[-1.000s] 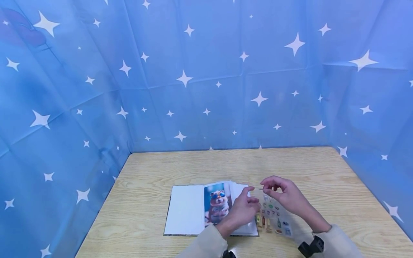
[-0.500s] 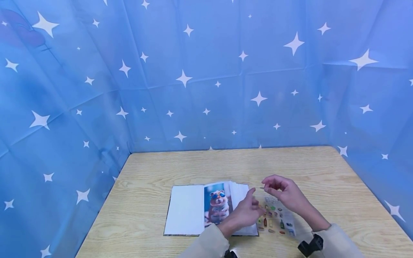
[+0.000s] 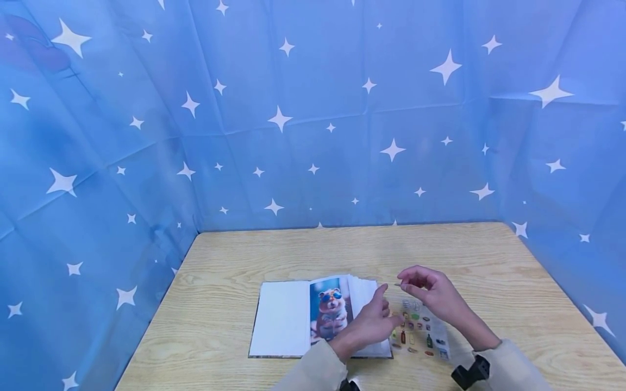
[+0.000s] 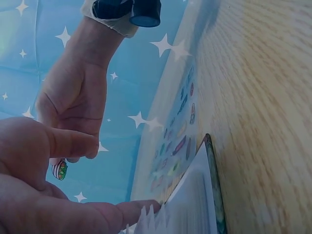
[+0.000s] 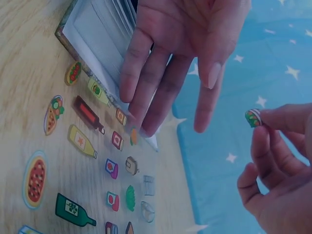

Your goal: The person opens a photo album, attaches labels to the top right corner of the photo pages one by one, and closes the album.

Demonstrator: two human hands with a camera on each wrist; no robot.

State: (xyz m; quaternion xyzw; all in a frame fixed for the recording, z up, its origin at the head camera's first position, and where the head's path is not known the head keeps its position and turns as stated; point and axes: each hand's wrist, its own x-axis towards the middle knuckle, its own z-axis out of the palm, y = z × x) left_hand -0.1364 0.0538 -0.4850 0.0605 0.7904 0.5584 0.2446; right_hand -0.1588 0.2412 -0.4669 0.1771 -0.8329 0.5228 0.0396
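My right hand (image 3: 430, 293) pinches a small sticker (image 5: 253, 118) with a green and red-striped design between thumb and fingertip, held up off the sheet. My left hand (image 3: 368, 325) has its fingers extended and the palm showing in the right wrist view. Its fingertips reach over the edge of a clear sticker sheet (image 5: 161, 187) printed with bottles, pizza, jars and other food. The sheet lies on the table right of an open album (image 3: 277, 320), partly under the left hand. On the album's right side, a photo of a hamster in sunglasses (image 3: 330, 315) shows beside the left hand.
The wooden table (image 3: 235, 255) ends at a blue curtain (image 3: 318, 136) with white stars, which hangs behind and along both sides. In the left wrist view, the album's page edges (image 4: 190, 204) fan out close to the left fingers.
The sticker sheet, raised between the hands earlier, has dropped lower and shifted slightly right, apart from the right fingertips. My left fingers have straightened. The right hand has barely moved.
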